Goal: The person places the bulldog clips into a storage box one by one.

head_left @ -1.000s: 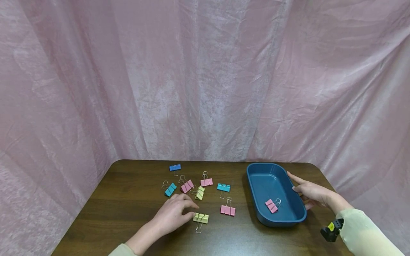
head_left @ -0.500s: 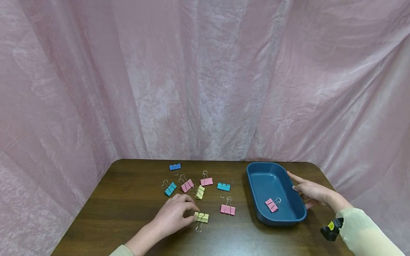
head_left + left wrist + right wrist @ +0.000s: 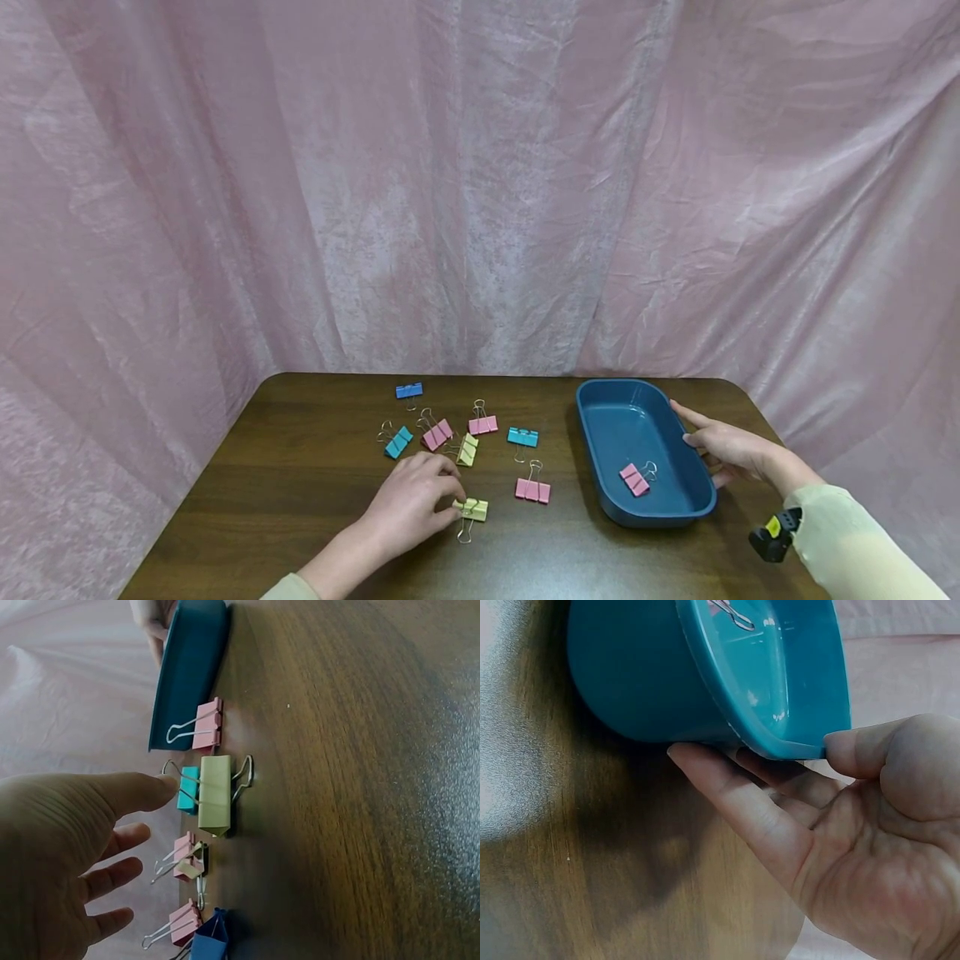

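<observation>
My left hand point(image 3: 412, 498) is at the left end of a yellow binder clip point(image 3: 472, 510) on the near part of the table, thumb and index finger pinching it. In the left wrist view my thumb point(image 3: 142, 793) meets the clip's wire handle, while the index finger is hidden and the other fingers are spread loosely. On the right side, my right hand point(image 3: 731, 450) grips a blue plastic tray point(image 3: 600, 492) by its right wall. Its thumb point(image 3: 847, 754) lies on the rim, with fingers against the outside. One pink binder clip point(image 3: 635, 479) lies inside the tray.
Several more binder clips lie beyond my left hand: a second yellow one point(image 3: 467, 450), pink ones point(image 3: 532, 490), teal ones point(image 3: 522, 437) and a blue one point(image 3: 409, 390). The brown wooden table point(image 3: 285, 467) ends at a pink curtain point(image 3: 450, 208).
My left thumb and index finger have come closer to the near yellow clip and closed at its left end. The tray and my right hand have stayed put.
</observation>
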A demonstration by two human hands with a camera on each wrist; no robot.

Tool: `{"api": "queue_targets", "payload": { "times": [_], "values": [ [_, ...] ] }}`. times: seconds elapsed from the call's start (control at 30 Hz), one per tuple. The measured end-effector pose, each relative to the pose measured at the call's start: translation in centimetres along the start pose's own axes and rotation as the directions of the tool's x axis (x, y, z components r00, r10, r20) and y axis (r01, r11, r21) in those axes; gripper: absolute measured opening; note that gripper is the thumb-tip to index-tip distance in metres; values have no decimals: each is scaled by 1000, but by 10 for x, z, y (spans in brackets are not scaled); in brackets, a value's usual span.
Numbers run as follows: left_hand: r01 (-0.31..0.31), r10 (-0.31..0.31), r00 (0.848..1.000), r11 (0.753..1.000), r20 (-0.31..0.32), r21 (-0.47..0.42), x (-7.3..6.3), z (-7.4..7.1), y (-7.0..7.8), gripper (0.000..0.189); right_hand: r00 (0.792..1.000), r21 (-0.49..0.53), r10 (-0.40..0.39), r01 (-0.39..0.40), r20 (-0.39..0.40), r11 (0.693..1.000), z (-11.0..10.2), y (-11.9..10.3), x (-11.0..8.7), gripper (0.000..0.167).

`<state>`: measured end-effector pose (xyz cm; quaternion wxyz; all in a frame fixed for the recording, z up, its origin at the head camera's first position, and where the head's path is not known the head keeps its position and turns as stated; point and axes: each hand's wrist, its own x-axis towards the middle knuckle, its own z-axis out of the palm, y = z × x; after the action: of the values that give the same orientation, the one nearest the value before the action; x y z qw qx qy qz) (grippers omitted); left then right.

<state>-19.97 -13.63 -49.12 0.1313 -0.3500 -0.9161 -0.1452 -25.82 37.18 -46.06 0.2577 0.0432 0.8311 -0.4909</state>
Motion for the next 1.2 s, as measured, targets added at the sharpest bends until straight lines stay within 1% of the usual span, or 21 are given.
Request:
{"api": "queue_targets", "payload": {
  "times": [0.17,0.4,0.9,1.0,1.2],
  "values": [
    [-18,18,1000,1000,-1,4,0,2,0,13,1000,11,3,-3,-3,1000,0,0,0,71],
    [-36,36,999,999,-10,10,-1,5,0,13,1000,3,-11,11,8,1000,-1,1,1,70],
    [-50,52,998,998,-31,45,-1,7,-1,13,1000,-4,-9,9,2,1000,-1,0,1,70],
    [-66,68,997,996,-44,58,-1,8,-1,13,1000,-6,-9,9,-1,1000,0,0,0,70],
    [-118,126,988,989,-86,92,0,9,-3,15,1000,-15,-5,5,-5,1000,1,0,0,70]
  ]
}}
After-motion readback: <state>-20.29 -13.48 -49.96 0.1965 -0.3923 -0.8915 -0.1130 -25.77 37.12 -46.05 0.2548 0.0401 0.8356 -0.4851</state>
